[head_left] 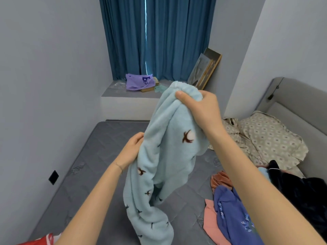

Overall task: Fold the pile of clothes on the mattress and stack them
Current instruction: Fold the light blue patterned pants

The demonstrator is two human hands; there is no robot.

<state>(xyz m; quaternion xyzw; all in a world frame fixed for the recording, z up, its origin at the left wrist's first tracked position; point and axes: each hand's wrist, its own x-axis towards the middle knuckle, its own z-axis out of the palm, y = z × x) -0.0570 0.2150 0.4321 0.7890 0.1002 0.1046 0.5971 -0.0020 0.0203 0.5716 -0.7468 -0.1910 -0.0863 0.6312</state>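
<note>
Fleece garment (164,156): pale blue, one piece, hanging in front of me above the mattress (99,156); its lower end is trailing down toward the mattress, and I cannot tell whether it is touching.
Right hand (200,110): I am gripping the bunched top edge, thumb pressing over the fabric.
Left hand (131,149): I am holding the garment's left edge partway down, fingers curled round it.
Key relation: the long axis is running near vertical, downward from the right hand; the right hand is sitting higher and farther from me, the left lower and nearer.
Pile of clothes (230,209): lying unfolded on the mattress to my right; I am counting four pieces showing: rust, pink, violet-blue, dark.
Judgement: I am probably going to need the bare mattress left of the pile to lay the garment flat.
Stack: none showing yet.
</note>
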